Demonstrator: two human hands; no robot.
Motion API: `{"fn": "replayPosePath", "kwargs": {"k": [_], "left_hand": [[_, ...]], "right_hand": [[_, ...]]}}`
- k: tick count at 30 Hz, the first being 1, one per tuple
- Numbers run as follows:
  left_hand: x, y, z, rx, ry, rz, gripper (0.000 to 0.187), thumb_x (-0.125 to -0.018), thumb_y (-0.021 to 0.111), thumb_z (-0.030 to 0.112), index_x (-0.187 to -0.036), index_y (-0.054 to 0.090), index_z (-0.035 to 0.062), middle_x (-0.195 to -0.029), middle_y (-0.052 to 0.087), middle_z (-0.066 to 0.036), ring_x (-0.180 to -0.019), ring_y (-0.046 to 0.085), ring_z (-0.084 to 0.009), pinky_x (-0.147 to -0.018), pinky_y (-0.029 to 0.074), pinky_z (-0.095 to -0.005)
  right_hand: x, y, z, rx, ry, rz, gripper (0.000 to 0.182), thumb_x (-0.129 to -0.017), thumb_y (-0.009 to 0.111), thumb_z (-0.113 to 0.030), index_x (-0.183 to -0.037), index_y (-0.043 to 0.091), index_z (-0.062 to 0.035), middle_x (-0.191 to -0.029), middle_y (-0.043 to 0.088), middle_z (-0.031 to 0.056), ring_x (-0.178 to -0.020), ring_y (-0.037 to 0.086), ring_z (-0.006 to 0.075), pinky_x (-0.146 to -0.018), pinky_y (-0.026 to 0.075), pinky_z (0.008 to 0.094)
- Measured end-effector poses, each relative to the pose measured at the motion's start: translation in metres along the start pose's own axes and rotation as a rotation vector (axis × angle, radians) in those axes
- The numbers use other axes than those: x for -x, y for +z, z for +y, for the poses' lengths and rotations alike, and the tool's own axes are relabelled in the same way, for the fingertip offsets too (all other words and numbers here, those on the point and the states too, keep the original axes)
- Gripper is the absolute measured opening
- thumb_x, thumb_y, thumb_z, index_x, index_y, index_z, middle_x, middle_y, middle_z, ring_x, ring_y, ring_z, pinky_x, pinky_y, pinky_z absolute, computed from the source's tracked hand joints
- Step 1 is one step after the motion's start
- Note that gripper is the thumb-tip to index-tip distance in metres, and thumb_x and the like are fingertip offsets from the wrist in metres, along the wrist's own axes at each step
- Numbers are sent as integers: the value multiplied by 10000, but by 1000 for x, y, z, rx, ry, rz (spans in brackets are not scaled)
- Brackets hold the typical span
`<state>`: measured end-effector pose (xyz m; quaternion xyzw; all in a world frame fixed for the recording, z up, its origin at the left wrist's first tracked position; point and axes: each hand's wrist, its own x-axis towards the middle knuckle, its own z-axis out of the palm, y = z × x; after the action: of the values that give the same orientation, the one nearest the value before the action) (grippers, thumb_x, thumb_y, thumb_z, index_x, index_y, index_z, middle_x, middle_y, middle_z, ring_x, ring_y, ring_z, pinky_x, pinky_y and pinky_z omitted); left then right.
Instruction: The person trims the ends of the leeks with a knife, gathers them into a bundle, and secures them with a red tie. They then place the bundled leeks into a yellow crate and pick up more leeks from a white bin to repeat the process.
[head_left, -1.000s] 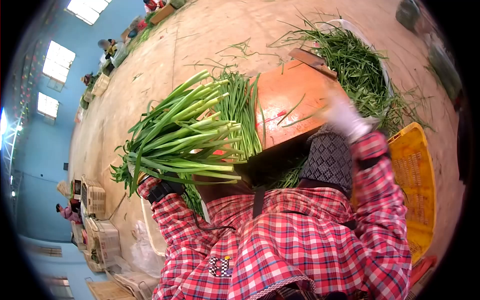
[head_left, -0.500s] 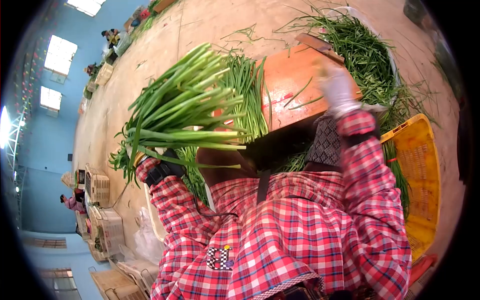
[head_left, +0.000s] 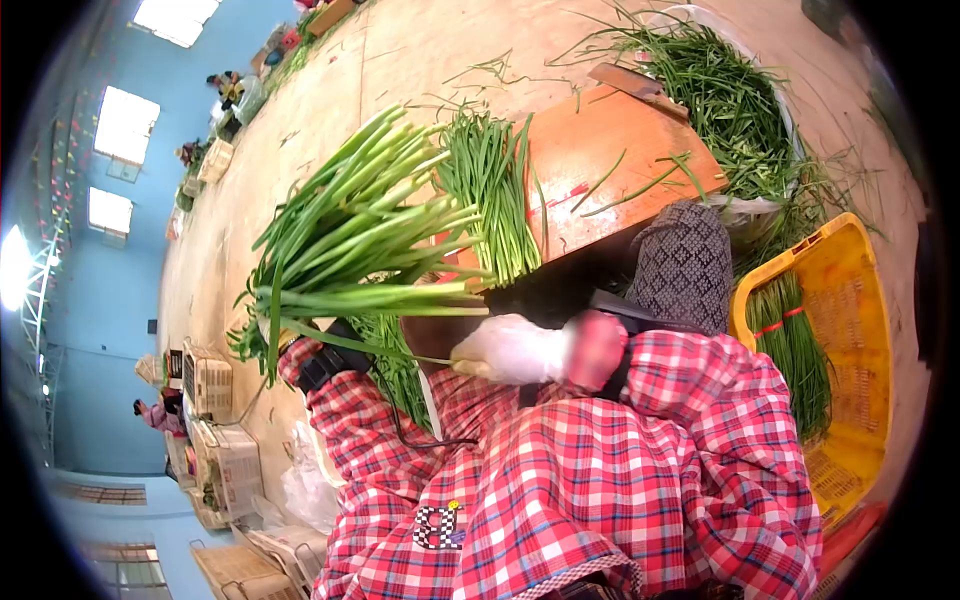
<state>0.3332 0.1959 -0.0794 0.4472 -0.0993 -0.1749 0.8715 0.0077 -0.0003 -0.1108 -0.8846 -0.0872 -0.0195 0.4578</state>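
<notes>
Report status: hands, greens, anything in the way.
Left hand grips green onion bunch, raised. Gloved right hand at a loose stalk near the bunch's base. Loose greens on the orange board.

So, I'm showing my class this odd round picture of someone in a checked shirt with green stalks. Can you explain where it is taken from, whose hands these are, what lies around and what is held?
The camera sits on the person's head and looks down, so the checked sleeves are their own arms; the lens bends the picture round. The left hand, mostly hidden, grips a big bunch of green onions. The gloved right hand touches the bunch's cut end, pinching a thin stalk. Ahead lies an orange board with a smaller bundle and loose stalks on it. Behind it is a pile of greens. On the right a yellow crate holds tied bundles. Other people work far off on the left.
</notes>
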Motion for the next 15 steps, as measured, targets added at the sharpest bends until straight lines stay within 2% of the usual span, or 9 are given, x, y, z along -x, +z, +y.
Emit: {"fn": "replayPosePath", "kwargs": {"k": [3,4,7,8,9,10,12,13,15], "left_hand": [[2,-1,0,-5,5,-4,458,-932,358,392,-1171,540,46,-1170,562,-173,-1031,546,-315,-910,439,-437],[1,0,0,-3,7,-6,458,-932,358,392,-1170,540,46,-1170,561,-173,-1032,546,-316,-911,438,-438],[-2,2,-1,5,11,-13,460,-931,357,393,-1170,540,46,-1171,561,-175,-1035,544,-319,-914,435,-441],[-1,2,-2,5,13,-11,460,-931,357,394,-1169,540,45,-1171,560,-176,-1035,543,-320,-915,435,-442],[0,1,-3,4,4,-8,461,-930,357,394,-1169,541,45,-1171,560,-176,-1036,543,-321,-916,434,-443],[-1,2,-3,6,0,-11,461,-930,357,394,-1169,541,45,-1172,560,-177,-1037,542,-322,-917,433,-444],[1,2,-3,11,-5,-5,462,-929,356,395,-1168,541,45,-1172,560,-178,-1038,541,-324,-919,431,-446],[4,-1,-4,6,-11,6,463,-929,356,395,-1168,541,45,-1172,559,-179,-1039,541,-325,-921,430,-447],[9,-1,-4,16,-16,10,464,-928,355,396,-1168,541,45,-1173,559,-180,-1041,540,-327,-923,428,-449]], "right_hand": [[38,-38,13,249,-116,199,142,-844,537,-230,-880,612,-115,-730,622,119,-706,629,286,-628,501,405],[53,-67,8,393,139,27,147,-824,551,-224,-897,634,-128,-729,633,110,-672,627,279,-613,506,389],[125,-123,81,742,438,334,129,-786,566,-148,-853,674,-123,-715,645,104,-642,628,265,-613,511,363],[148,-146,104,657,800,458,233,-755,595,-116,-981,651,-103,-829,654,111,-766,637,239,-681,515,349],[160,-162,112,1003,1054,407,366,-734,614,-92,-1098,588,-78,-989,625,138,-921,607,233,-753,507,352],[172,-153,142,1415,635,830,181,-722,624,-152,-855,629,-30,-737,621,144,-650,630,269,-596,523,356],[121,-131,137,443,952,451,154,-736,577,-154,-792,607,-14,-719,621,123,-850,613,232,-766,492,381],[90,-118,106,297,670,198,217,-776,563,-207,-836,606,-3,-782,638,113,-919,596,248,-850,455,395],[25,-54,129,-448,395,253,468,-856,550,-397,-1196,557,-76,-1141,592,105,-1029,551,212,-854,452,327]]}}
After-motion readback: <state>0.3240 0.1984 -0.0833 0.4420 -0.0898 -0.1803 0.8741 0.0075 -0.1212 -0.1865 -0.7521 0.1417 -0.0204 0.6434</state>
